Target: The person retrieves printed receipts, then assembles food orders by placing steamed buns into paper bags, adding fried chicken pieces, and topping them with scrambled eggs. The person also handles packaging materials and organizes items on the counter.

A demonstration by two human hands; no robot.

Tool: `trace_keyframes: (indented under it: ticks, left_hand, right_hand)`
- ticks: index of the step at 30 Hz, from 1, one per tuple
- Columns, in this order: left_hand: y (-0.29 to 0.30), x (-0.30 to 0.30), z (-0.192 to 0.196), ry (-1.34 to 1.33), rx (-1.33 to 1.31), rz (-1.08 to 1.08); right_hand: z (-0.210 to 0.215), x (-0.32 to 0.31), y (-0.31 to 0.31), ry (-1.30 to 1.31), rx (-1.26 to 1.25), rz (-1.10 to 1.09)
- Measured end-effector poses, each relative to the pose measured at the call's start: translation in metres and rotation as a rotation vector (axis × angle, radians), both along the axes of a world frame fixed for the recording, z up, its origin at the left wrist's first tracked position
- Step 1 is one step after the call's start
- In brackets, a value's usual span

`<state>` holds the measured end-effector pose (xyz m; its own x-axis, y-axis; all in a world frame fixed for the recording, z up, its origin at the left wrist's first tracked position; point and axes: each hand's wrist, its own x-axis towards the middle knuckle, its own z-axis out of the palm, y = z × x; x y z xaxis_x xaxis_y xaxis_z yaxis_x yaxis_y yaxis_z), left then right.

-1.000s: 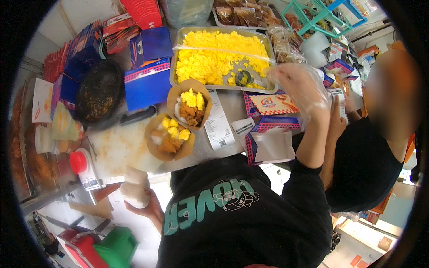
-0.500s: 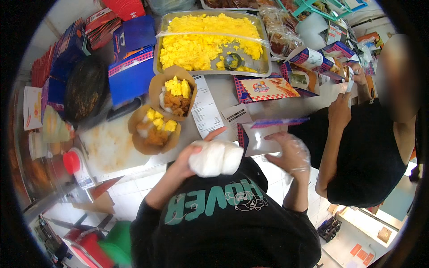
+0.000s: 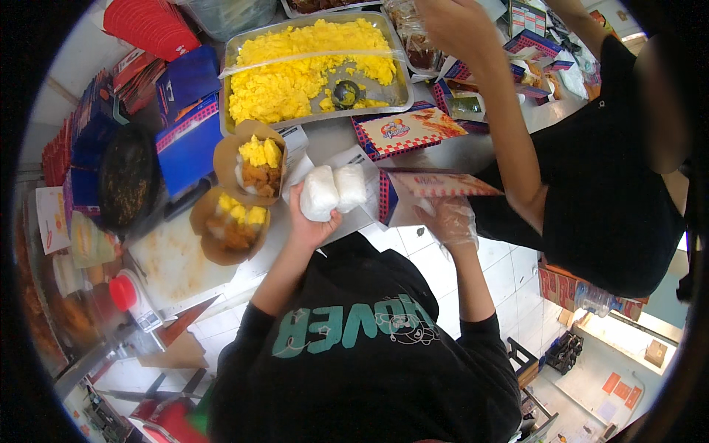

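Observation:
In my left hand point(image 3: 316, 230) are two white wrapped bundles point(image 3: 320, 193), side by side, with my fingers around their lower side. Just right of them stands a blue and pink food box point(image 3: 385, 198) with its printed lid raised. My right hand point(image 3: 452, 224), in a clear plastic glove, grips this box at its near right side; the lid hides some of its fingertips. Two brown paper bowls, one farther point(image 3: 225, 164) and one nearer point(image 3: 209, 240), hold scrambled egg and browned pieces; white food shows in the farther one.
A metal tray point(image 3: 410, 94) of scrambled egg with a dark scoop point(image 3: 346, 94) lies behind. Another printed box point(image 3: 410, 131) rests beside it. Folded blue cartons point(image 3: 188, 159) and a dark oval pan point(image 3: 127, 173) are at left. A co-worker's arm point(image 3: 509, 125) reaches across at right.
My left hand has lifted the bundles up and away from my body. My right hand has moved left onto the box, whose lid now shows its printed face. The co-worker's arm has swung across the counter.

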<state>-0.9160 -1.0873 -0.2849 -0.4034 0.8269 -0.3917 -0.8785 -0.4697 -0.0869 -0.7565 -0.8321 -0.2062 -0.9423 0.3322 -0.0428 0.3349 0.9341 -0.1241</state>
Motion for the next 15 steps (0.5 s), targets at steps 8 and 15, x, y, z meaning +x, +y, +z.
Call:
trace_keyframes:
  ticks: [8, 15]
  left_hand:
    - [0.006, -0.026, 0.005, 0.018, 0.059, 0.004]
    - [0.009, -0.020, -0.001, 0.039, 0.080, 0.009]
  right_hand:
    - [0.038, -0.059, 0.016, -0.101, -0.175, 0.212]
    - [0.033, -0.070, 0.023, -0.075, -0.230, 0.293]
